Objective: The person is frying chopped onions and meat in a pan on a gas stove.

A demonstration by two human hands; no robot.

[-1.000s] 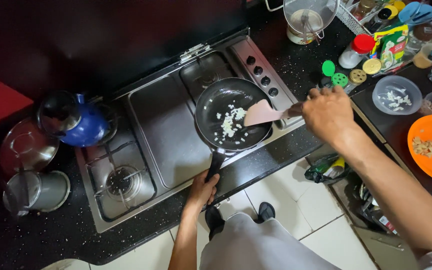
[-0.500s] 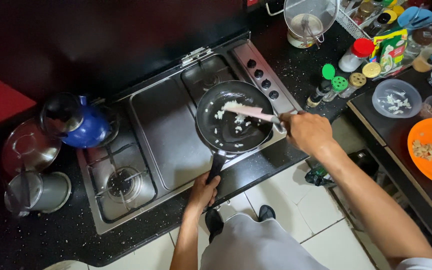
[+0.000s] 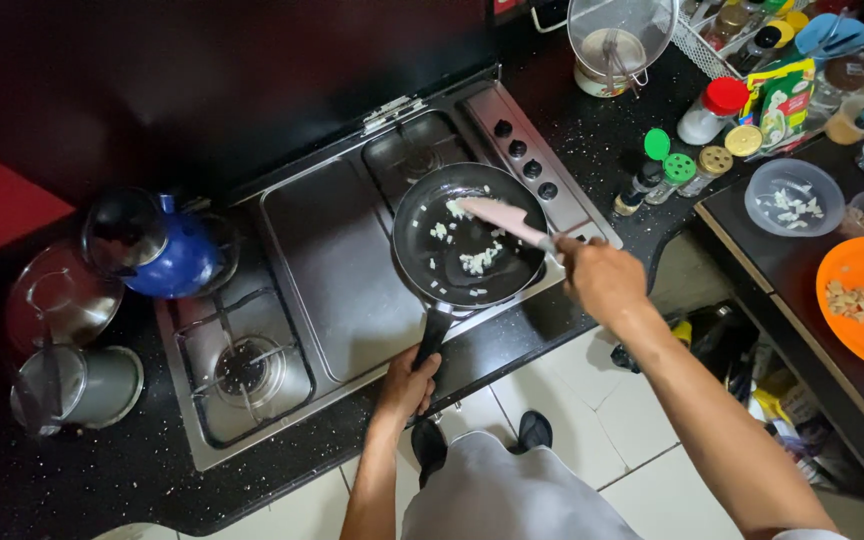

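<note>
A black frying pan (image 3: 430,278) sits on the right burner of a steel stove (image 3: 342,290), with small white chopped pieces (image 3: 478,260) scattered in it. My left hand (image 3: 409,381) grips the pan's black handle at the stove's front edge. My right hand (image 3: 600,278) holds a pink spatula (image 3: 500,218) by its handle. Its blade rests in the far part of the pan among the pieces.
A blue kettle (image 3: 167,262) sits on the back left burner, steel pots (image 3: 72,385) to its left. Spice jars (image 3: 680,172), a clear bowl (image 3: 793,197) and an orange plate (image 3: 857,310) with food stand on the right. A strainer (image 3: 620,40) stands behind the stove.
My right hand has moved left and nearer the stove's front. The spatula has swung from the pan's right rim to its far side. The white pieces are spread wider. My left hand stays on the handle.
</note>
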